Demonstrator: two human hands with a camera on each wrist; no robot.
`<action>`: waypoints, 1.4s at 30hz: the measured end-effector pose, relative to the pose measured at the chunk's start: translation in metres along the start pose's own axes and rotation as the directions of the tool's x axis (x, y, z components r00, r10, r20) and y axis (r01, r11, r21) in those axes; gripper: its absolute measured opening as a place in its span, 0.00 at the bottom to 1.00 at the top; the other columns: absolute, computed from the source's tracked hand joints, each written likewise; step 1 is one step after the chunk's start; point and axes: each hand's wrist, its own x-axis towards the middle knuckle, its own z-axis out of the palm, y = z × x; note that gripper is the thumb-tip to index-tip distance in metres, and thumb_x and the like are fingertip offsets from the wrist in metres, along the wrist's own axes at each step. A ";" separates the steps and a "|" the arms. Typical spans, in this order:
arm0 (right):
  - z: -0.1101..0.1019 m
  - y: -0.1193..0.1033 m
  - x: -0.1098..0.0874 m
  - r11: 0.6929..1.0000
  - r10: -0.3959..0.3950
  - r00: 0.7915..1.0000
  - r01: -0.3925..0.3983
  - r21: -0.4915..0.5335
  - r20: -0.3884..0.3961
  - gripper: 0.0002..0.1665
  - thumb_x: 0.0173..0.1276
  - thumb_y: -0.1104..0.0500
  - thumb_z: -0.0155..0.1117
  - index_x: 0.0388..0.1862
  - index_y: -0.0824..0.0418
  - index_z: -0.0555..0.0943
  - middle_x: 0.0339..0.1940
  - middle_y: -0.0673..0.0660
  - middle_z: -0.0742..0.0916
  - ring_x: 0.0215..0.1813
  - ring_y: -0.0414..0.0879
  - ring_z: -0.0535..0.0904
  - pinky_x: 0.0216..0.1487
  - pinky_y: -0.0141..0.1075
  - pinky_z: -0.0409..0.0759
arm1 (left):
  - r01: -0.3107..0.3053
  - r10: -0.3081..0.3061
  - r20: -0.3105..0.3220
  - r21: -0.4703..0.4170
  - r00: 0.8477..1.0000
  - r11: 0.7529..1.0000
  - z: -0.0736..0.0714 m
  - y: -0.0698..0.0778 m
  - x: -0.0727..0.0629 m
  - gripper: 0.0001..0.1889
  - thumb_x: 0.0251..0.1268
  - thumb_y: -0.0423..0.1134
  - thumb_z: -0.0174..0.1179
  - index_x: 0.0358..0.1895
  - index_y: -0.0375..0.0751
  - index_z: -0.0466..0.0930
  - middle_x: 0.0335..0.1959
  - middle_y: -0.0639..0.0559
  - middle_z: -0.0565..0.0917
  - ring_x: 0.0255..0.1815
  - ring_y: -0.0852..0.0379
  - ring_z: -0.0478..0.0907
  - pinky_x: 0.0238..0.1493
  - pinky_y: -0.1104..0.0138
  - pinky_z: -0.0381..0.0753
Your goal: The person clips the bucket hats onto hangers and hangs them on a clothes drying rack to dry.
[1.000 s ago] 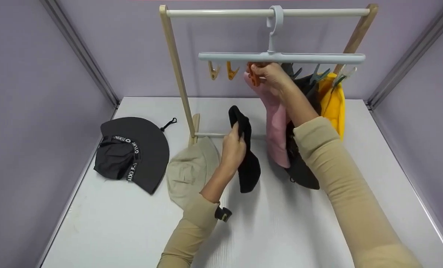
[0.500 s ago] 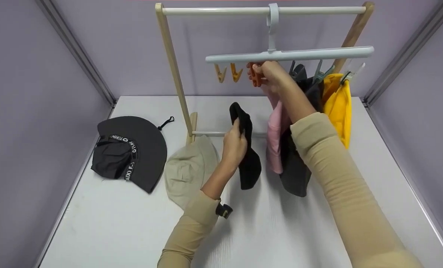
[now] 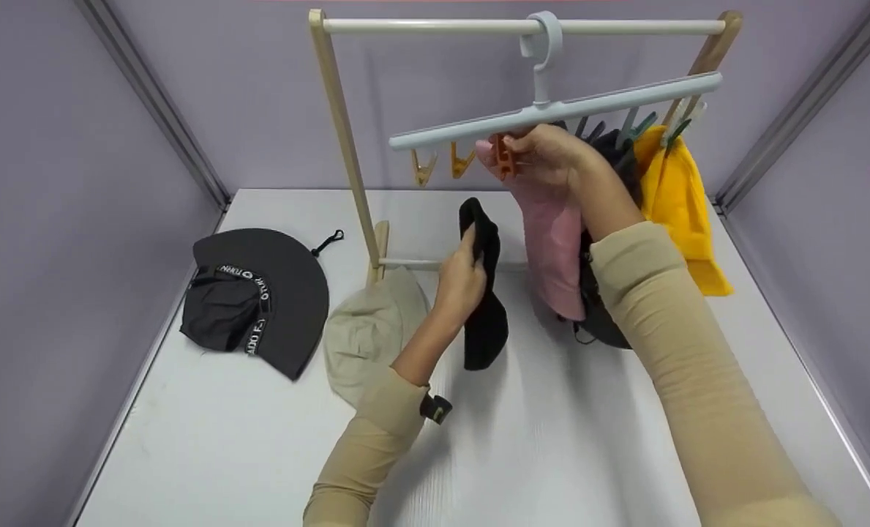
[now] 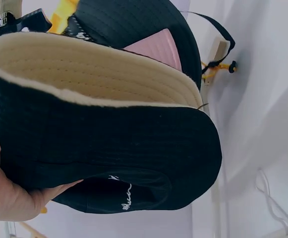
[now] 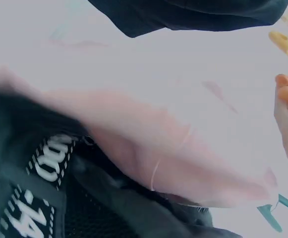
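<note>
My left hand (image 3: 460, 284) grips a black bucket hat (image 3: 486, 322) by its brim, holding it up over the table. The left wrist view shows its cream lining (image 4: 99, 79) and white script on the crown. My right hand (image 3: 552, 152) is raised to the pale blue hanger (image 3: 464, 132), thumb and fingers pinching an orange clip (image 3: 504, 157) under the bar. Just below that hand hangs a pink hat (image 3: 548, 252), blurred in the right wrist view. Dark hats with white lettering (image 5: 44, 163) and a yellow hat (image 3: 672, 197) hang beyond it, partly behind my right arm.
On the table's left lie a dark wide-brimmed hat (image 3: 288, 285) with a cord and a beige bucket hat (image 3: 365, 340). Two more clips (image 3: 460, 161) dangle at the hanger's left side. The rack's white rail (image 3: 435, 26) and wooden post (image 3: 343, 132) frame the space behind.
The hanger has tilted, its left end lower and its right end higher. The hung hats have swung, the yellow one out to the right. Both hands keep their holds.
</note>
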 end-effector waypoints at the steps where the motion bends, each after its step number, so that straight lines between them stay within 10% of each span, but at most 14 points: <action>1: -0.001 -0.001 -0.001 1.000 0.011 1.000 -0.011 0.000 -0.001 0.10 0.69 0.70 0.47 0.38 0.70 0.78 0.36 0.62 0.81 0.39 0.52 0.76 0.41 0.40 0.74 | -0.012 0.012 -0.002 0.006 1.000 1.000 0.000 0.000 0.000 0.23 0.67 0.28 0.47 0.66 0.36 0.62 0.56 0.36 0.73 0.55 0.45 0.72 0.53 0.60 0.69; 19: -0.002 0.000 -0.002 0.999 0.018 1.000 -0.017 0.038 -0.025 0.10 0.69 0.71 0.47 0.42 0.67 0.77 0.51 0.64 0.75 0.49 0.53 0.75 0.52 0.40 0.72 | -0.028 0.025 0.059 0.054 0.998 0.998 -0.001 0.007 0.013 0.27 0.63 0.24 0.47 0.67 0.35 0.59 0.53 0.36 0.75 0.51 0.44 0.74 0.51 0.59 0.71; 32: -0.003 0.006 -0.003 0.999 -0.027 0.998 0.026 0.018 0.052 0.08 0.69 0.70 0.48 0.38 0.70 0.77 0.40 0.65 0.83 0.45 0.55 0.78 0.41 0.42 0.74 | -0.036 0.023 0.122 0.105 0.992 0.994 0.003 0.018 0.022 0.28 0.64 0.25 0.47 0.68 0.39 0.59 0.50 0.36 0.78 0.49 0.44 0.75 0.50 0.59 0.71; 42: 0.000 0.006 -0.002 1.000 -0.030 0.998 0.029 0.010 0.058 0.08 0.69 0.70 0.48 0.38 0.70 0.76 0.41 0.65 0.83 0.50 0.55 0.77 0.53 0.44 0.68 | -0.042 0.032 0.153 0.061 0.988 0.997 -0.007 0.024 0.032 0.27 0.66 0.26 0.45 0.69 0.45 0.60 0.56 0.39 0.74 0.53 0.46 0.73 0.53 0.59 0.69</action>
